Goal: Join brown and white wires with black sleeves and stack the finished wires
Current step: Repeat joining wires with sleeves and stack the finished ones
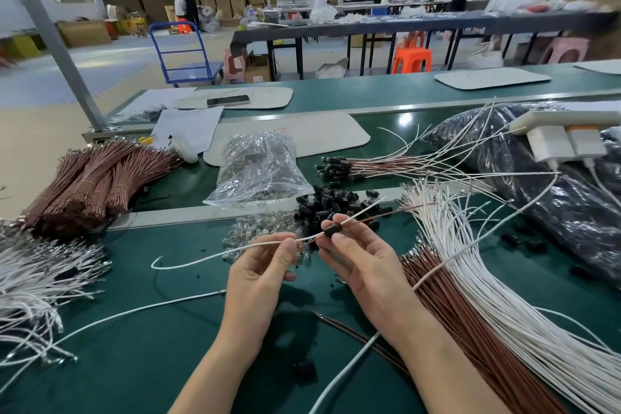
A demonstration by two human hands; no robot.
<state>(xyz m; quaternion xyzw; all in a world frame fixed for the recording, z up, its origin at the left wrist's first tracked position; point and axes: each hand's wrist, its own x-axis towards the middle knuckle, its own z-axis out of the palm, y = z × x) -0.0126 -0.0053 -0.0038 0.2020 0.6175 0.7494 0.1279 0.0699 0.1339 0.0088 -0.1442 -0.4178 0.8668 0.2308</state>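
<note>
On green table (pixel 168 363): loose white wires (pixel 487 279) and brown wires (pixel 453 312) fanned at right, finished wires (pixel 369 165) piled at back centre, black sleeve pile (pixel 322 202) just beyond hands. Left hand (pixel 258 276) pinching single white wire (pixel 218 254); right hand (pixel 363 265) pinching black sleeve (pixel 332 230) threaded over it and single brown wire (pixel 369 217), above table.

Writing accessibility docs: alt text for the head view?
Left hand pinches a white wire and right hand pinches the black sleeve joining it to a brown wire, above a green bench. Loose sleeves, finished wires and wire bundles lie around.
</note>
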